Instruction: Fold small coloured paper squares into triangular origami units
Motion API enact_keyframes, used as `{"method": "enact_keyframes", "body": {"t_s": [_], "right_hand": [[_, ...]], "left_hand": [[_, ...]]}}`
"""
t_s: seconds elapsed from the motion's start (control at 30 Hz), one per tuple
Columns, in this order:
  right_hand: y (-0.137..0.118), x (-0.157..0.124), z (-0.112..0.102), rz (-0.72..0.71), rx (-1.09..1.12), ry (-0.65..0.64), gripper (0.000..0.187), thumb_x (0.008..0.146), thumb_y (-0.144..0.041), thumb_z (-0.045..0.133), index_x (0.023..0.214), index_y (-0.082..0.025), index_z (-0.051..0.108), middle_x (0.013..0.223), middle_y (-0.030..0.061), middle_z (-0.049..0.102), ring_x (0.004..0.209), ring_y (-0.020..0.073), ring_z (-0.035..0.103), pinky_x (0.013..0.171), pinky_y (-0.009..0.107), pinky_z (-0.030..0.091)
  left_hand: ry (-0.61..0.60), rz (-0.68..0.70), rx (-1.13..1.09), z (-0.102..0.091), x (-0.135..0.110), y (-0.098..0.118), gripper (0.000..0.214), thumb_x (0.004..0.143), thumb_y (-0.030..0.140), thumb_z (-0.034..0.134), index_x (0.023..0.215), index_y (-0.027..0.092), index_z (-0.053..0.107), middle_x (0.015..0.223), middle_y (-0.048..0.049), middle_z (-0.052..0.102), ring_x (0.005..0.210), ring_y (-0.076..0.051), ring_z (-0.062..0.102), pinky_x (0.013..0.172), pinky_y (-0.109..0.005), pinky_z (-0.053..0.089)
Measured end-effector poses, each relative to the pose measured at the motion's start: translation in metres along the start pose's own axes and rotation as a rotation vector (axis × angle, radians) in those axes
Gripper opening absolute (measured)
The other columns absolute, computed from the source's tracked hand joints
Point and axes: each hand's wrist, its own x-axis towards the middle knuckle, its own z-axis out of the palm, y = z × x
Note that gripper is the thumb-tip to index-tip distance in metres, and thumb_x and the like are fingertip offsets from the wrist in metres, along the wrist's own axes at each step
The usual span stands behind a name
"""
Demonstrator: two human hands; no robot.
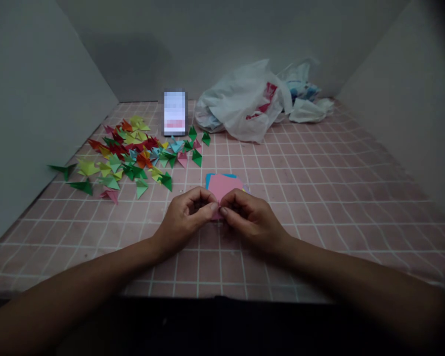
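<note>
My left hand [189,212] and my right hand [254,217] meet at the middle of the table, thumbs and forefingers closed in a pinch. Between the fingertips is a small piece of darker pink folded paper [216,215], mostly hidden by the fingers. Just behind it lies a small stack of square paper sheets, with a light pink sheet [225,184] on top and a blue sheet [208,178] showing at the edge. Slivers of other colours peek out on the right, beside my right hand.
Many folded paper cranes [133,148] in several colours spread over the left of the checked pink tablecloth [319,198]. A phone [174,112] with a lit, blurred screen stands behind them. White plastic bags [241,101] lie at the back, and pale walls enclose three sides.
</note>
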Motion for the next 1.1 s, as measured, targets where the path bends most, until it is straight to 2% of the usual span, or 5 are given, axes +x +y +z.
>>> {"method": "enact_keyframes", "body": {"t_s": [0.3,0.43,0.7,1.1], "right_hand": [[0.0015,-0.0008,-0.0003,-0.024,-0.065,0.021,0.008,0.093,-0.022,0.055,0.085,-0.021,0.054,0.068,-0.0019,0.06,0.061,0.0123,0.057,0.061,0.027,0.044],[0.004,-0.0003,-0.0007,0.006,-0.029,0.03,0.009,0.094,-0.025,0.056,0.086,-0.021,0.055,0.069,-0.0012,0.062,0.061,0.0131,0.059,0.061,0.028,0.046],[0.0001,0.002,-0.001,0.112,0.214,-0.023,0.016,0.093,-0.033,0.058,0.085,-0.019,0.054,0.066,-0.0013,0.061,0.057,0.0123,0.06,0.055,0.027,0.048],[0.0005,0.0022,-0.0006,0.129,0.134,-0.006,0.016,0.092,-0.03,0.056,0.08,-0.02,0.052,0.065,-0.0021,0.059,0.055,0.0111,0.057,0.053,0.025,0.044]], "left_hand": [[-0.026,-0.121,-0.241,0.002,0.0025,-0.0099,0.017,0.08,0.026,0.073,0.085,0.017,0.06,0.079,0.0015,0.061,0.073,-0.011,0.062,0.07,-0.024,0.056],[-0.05,-0.15,-0.213,0.001,0.0016,-0.0103,0.018,0.081,0.029,0.073,0.081,0.016,0.061,0.075,0.0012,0.061,0.07,-0.011,0.061,0.068,-0.023,0.053],[-0.01,-0.091,-0.103,0.0014,0.0022,-0.0078,0.016,0.078,0.028,0.072,0.078,0.016,0.06,0.074,0.0002,0.062,0.068,-0.012,0.061,0.064,-0.024,0.052],[-0.056,-0.079,-0.052,-0.0003,0.0015,-0.0025,0.018,0.086,0.032,0.062,0.077,0.017,0.06,0.071,0.0017,0.057,0.066,-0.011,0.055,0.064,-0.023,0.048]]}}
